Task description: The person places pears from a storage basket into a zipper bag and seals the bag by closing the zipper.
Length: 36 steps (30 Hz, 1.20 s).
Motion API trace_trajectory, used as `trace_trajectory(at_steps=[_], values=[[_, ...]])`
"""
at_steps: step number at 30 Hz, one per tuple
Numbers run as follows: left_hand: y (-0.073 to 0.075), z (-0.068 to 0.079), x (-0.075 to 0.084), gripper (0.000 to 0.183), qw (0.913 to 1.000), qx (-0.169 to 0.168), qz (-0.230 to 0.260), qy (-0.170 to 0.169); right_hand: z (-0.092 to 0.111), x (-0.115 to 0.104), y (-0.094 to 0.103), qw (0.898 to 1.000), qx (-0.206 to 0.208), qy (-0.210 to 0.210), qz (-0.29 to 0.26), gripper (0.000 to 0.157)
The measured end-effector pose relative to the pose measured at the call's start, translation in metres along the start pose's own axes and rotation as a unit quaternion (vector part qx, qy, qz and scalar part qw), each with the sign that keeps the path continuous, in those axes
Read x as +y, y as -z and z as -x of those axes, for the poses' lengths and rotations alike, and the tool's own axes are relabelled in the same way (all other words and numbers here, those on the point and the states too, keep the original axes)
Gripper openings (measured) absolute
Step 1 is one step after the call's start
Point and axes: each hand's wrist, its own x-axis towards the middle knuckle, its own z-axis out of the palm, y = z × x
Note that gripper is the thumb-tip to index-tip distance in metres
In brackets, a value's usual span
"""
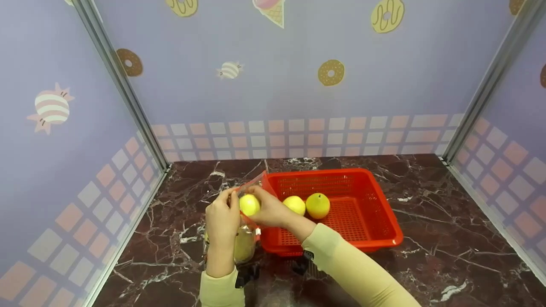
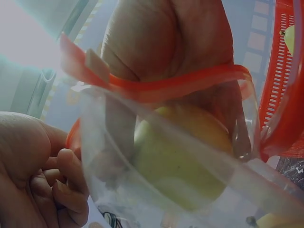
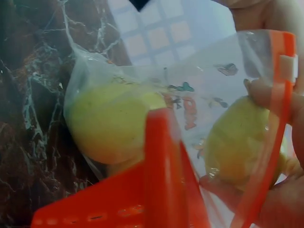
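Note:
A clear zip bag [image 3: 190, 71] with an orange-red zip strip and white slider stands upright beside the basket, its mouth open. My left hand [image 1: 224, 219] pinches the bag's edge at the mouth; the curled fingers [image 2: 71, 185] show in the left wrist view. In my right hand [image 1: 271, 209] is a yellow-green pear [image 1: 249, 204], held inside the bag's mouth, fingers around it. Lower in the bag lies another pear [image 3: 111, 123]; whether more lie beneath it I cannot tell. Two pears, a left one [image 1: 294, 205] and a right one [image 1: 318, 206], sit in the red basket [image 1: 379, 204].
The basket stands right of the bag on a dark marbled tabletop [image 1: 443, 238]. Its left rim is close against the bag. Patterned lilac panels [image 1: 290, 94] close off the back and both sides, with metal posts [image 1: 128, 94] at the corners.

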Motion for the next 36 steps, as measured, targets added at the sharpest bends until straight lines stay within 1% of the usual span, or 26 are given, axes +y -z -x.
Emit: trace_trajectory(at_steps=[3,8,10,14,18,24,30,36], values=[[0.000,0.000,0.000,0.021,1.0000,0.003,0.002,-0.002,0.001,0.001,-0.001,1.000,0.000,0.005,-0.022,0.070],[0.000,0.000,0.000,0.022,0.9999,0.006,0.009,-0.005,0.003,0.003,0.002,0.995,0.009,0.021,-0.093,0.065],[0.000,0.000,0.000,0.022,0.9999,0.006,0.010,-0.003,0.004,0.002,0.004,0.994,0.011,0.028,-0.104,0.062],[0.000,0.000,0.001,0.022,0.9999,0.002,0.011,0.003,0.007,0.001,0.010,0.995,0.006,0.033,-0.099,0.061],[0.000,0.000,0.001,0.022,1.0000,0.002,0.009,0.000,0.010,0.001,0.014,0.995,-0.001,0.037,-0.090,0.061],[0.000,0.000,0.000,0.022,1.0000,0.005,0.005,0.001,0.012,0.003,0.019,0.996,-0.001,0.047,-0.079,0.060],[0.000,0.000,0.001,0.022,0.9999,0.005,0.006,0.010,0.016,0.003,0.026,0.998,-0.001,0.044,-0.055,0.059],[0.000,0.000,0.001,0.022,0.9999,0.006,0.006,0.013,0.018,0.004,0.033,0.998,-0.005,0.038,-0.059,0.059]])
